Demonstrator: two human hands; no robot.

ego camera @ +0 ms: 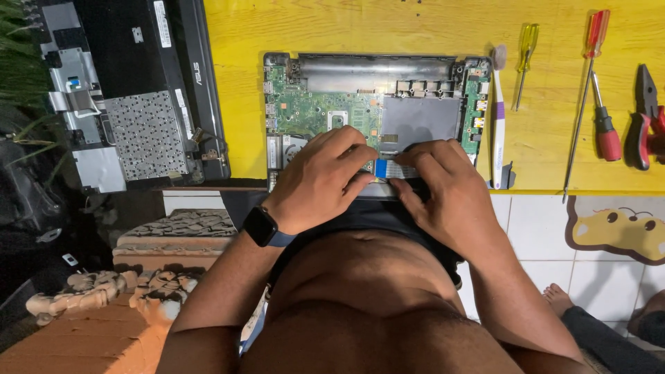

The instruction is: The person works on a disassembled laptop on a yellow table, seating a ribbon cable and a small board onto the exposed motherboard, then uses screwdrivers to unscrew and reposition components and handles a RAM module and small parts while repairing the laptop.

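An opened laptop base (374,104) lies on the yellow desk (554,138) at its near edge, its green circuit board (312,107) and a grey metal plate (419,118) bare to view. Both hands work at the front of it. The left hand (322,180), a dark smartwatch (262,226) on its wrist, has thumb and forefinger pinched together on a flat ribbon cable (391,167) with a blue tab at its end. The right hand (443,187) presses down just beside it, fingers curled close onto the same pale strip; whether it truly grips the cable cannot be told. The cable lies across the near rim of the base, between the two hands. To the left, partly off the desk, rests the laptop's removed keyboard cover (131,90), underside up. To the right of the base lie a toothbrush (498,118), a yellow-handled screwdriver (526,59), a long red-handled screwdriver (585,90), a shorter red-handled screwdriver (604,118) and red-handled pliers (645,118).
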